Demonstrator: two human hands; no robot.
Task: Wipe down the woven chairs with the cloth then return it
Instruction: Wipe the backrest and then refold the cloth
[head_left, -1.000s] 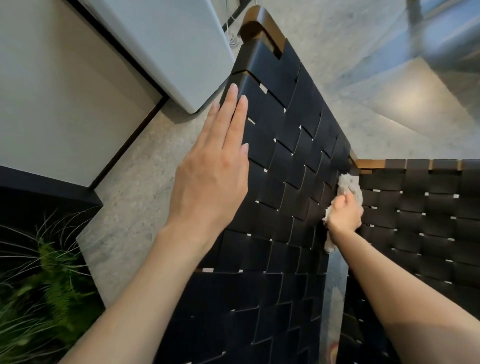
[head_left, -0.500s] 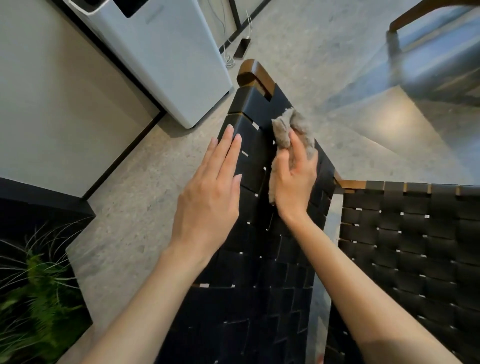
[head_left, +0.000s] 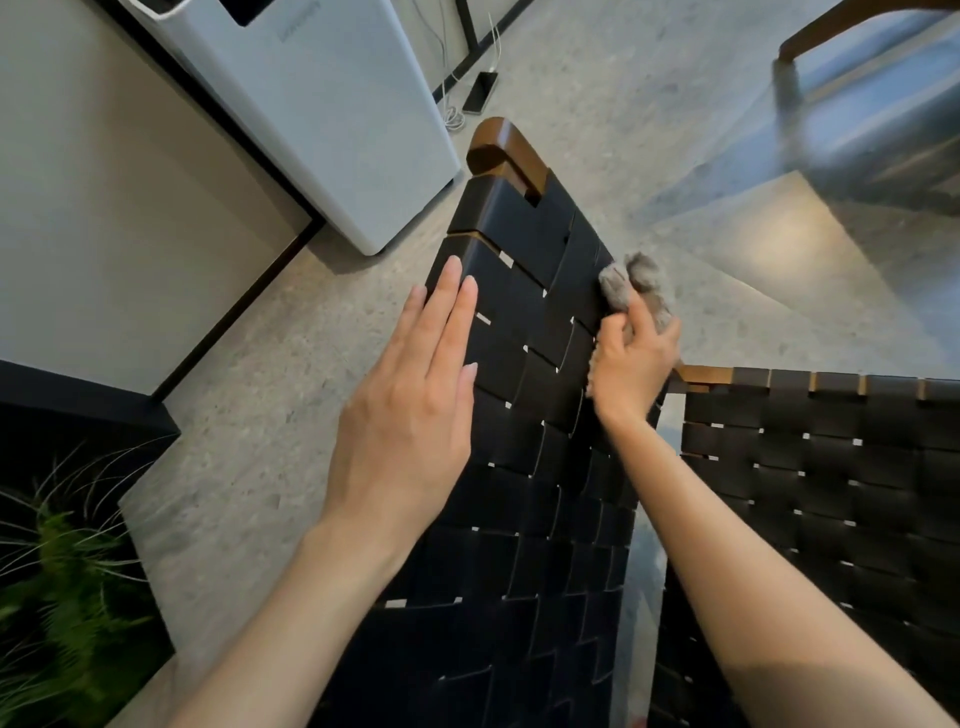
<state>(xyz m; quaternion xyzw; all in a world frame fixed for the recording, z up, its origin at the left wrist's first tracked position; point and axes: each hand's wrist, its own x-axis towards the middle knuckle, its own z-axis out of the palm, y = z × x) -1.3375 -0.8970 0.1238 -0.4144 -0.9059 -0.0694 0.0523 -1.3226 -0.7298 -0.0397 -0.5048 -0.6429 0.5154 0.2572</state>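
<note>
Your left hand (head_left: 410, 405) lies flat, fingers pressed together, on the black woven chair (head_left: 524, 364), its broad smooth straps crossing in a basket weave under a rounded brown wooden frame corner (head_left: 506, 148). Your right hand (head_left: 634, 366) pinches a crumpled, fuzzy grey cloth (head_left: 631, 286) against the weave's right edge. A second woven chair (head_left: 831, 467) sits just beside. A smooth white appliance (head_left: 322, 114) stands on speckled stone floor (head_left: 270, 364); its faint lettering is unreadable.
</note>
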